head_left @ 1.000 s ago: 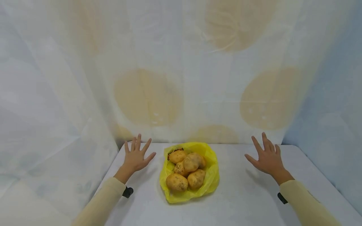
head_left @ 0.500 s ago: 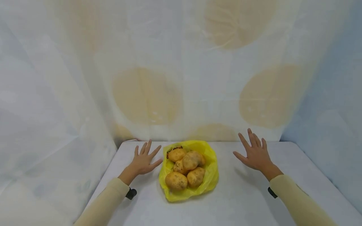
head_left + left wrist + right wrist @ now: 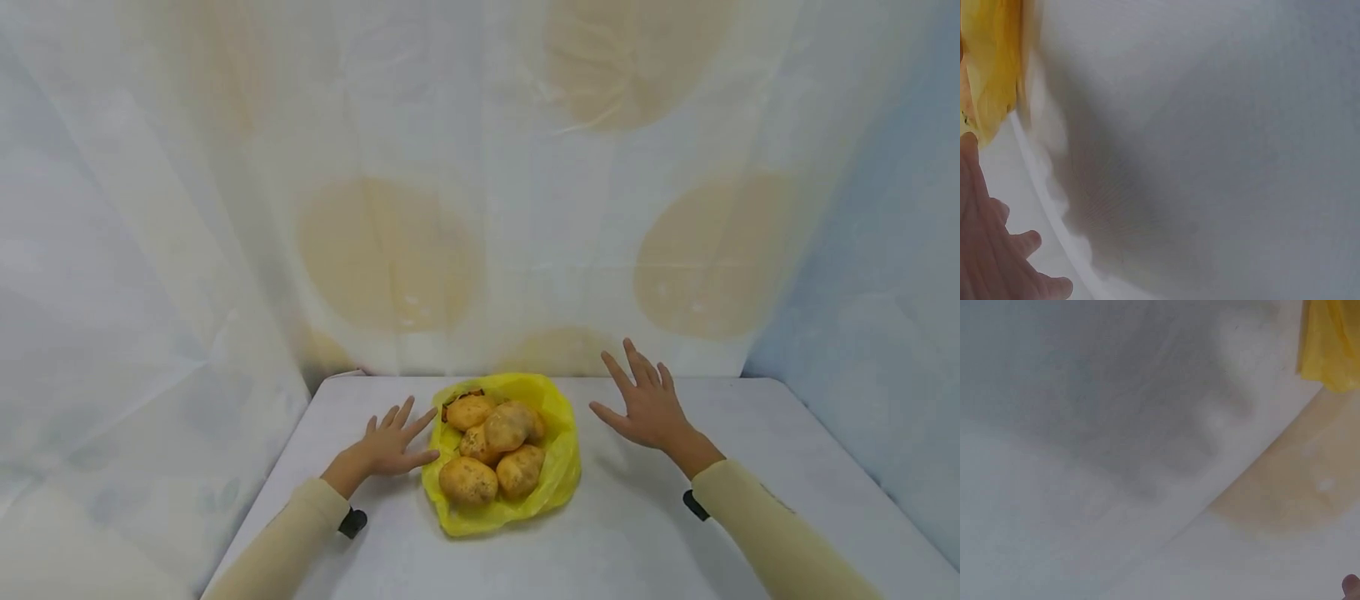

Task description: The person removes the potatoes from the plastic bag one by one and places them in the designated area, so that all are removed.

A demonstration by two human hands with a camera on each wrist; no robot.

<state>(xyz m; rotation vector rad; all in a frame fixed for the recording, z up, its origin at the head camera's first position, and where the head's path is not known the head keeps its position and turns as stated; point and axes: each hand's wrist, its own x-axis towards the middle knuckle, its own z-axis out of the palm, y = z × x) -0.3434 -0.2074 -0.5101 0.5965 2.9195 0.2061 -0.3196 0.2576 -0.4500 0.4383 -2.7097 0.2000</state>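
White table (image 3: 570, 562); bag (image 3: 561, 472) holding potatoes (image 3: 468, 482).

Caught only in part.
Saw the back right potato (image 3: 537, 427) mostly covered by its neighbour, and could not count any beneath the other potatoes (image 3: 468, 482) inside the yellow bag (image 3: 562, 475). Could not identify the small dark-and-orange patch (image 3: 474, 393) at the bag's rear left. Found the black wrist pieces (image 3: 352, 523) partly hidden by sleeves (image 3: 772, 529), and bench (image 3: 637, 542) and sleeves cropped by the head view's lower edge. Got just a fingertip of the right hand (image 3: 1352, 587) in the right wrist view, a cropped left hand (image 3: 991, 244) in the left, and a cut-off piece of bag in each. Could not judge contact between left hand and bag.
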